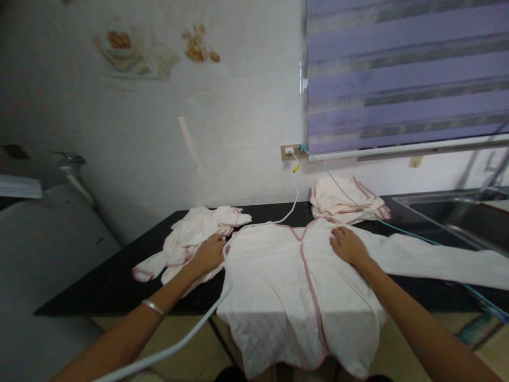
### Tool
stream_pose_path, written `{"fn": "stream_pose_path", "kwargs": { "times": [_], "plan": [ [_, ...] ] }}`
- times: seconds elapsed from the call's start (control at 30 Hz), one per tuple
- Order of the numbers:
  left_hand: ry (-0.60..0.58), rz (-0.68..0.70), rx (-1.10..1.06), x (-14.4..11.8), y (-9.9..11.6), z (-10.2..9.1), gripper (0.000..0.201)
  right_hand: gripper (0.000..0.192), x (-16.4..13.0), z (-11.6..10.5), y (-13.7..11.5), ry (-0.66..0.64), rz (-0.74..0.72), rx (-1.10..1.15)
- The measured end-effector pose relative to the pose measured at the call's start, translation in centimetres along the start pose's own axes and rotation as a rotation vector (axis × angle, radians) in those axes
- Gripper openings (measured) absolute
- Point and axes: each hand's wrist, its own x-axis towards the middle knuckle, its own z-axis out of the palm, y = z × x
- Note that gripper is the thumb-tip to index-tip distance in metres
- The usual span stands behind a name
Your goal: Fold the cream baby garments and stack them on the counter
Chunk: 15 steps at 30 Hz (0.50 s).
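— Any writing you can read anywhere here?

— None. The pale garment (286, 276) spread on the table (119, 270) has pink trim but no label or print that shows.

— What about the wall?

— The wall decoration (135, 50) up top is a blurred picture, brownish shapes only, no letters. The socket plate (292, 152) carries no readable marking, and the small yellow tag (296, 168) on the white cable (296, 191) is too small to make out.

— The folded pile?

— The folded clothes (345, 200) show stripes of pink edging, nothing written. The blind (405, 74) is plain bands.
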Motion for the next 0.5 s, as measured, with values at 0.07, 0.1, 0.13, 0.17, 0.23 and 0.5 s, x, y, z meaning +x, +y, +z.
{"fn": "stream_pose_path", "kwargs": {
  "times": [0.07,0.1,0.13,0.17,0.23,0.5],
  "plan": [
    [-0.012,-0.027,-0.196,1.0,0.1,-1.1,0.039,0.04,0.0,0.1,0.0,-0.002,0.01,0.001],
    [-0.006,-0.049,-0.286,1.5,0.4,-1.7,0.041,0.04,0.0,0.1,0.0,-0.007,0.018,0.002],
    [0.004,-0.083,-0.379,1.9,0.7,-2.2,0.044,0.041,0.1,0.1,0.0,-0.015,0.023,0.004],
    [0.008,-0.131,-0.475,2.3,1.1,-2.7,0.047,0.041,0.1,0.1,0.0,-0.024,0.027,0.007],
    [-0.033,-0.256,-0.69,2.7,1.9,-3.8,0.053,0.042,0.1,0.1,0.0,-0.038,0.036,0.011],
    [-0.179,-0.514,-1.288,2.5,2.4,-7.3,0.053,0.04,0.1,-0.2,-0.1,-0.032,0.038,0.021]
  ]
}}
